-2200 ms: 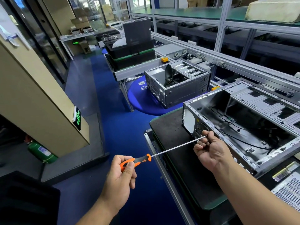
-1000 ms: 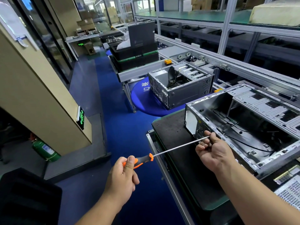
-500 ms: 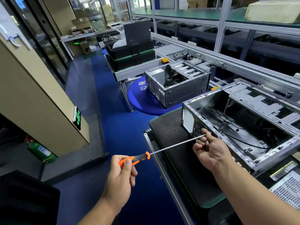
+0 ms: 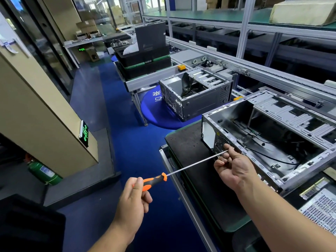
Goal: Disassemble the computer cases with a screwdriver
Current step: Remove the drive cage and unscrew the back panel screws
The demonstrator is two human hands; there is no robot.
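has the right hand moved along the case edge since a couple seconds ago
No. The right hand still pinches the screwdriver shaft at the same near corner of the open computer case; small shifts look like camera motion.

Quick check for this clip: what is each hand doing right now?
Left hand: grips the screwdriver by its orange handle.
Right hand: fingers pinch the screwdriver's shaft near the tip, at the computer case.

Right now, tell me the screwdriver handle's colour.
Orange and black handle, clearest in the head view.

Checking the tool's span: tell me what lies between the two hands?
Only the screwdriver shaft, from left hand to right hand, over blue floor and black mat; head view.
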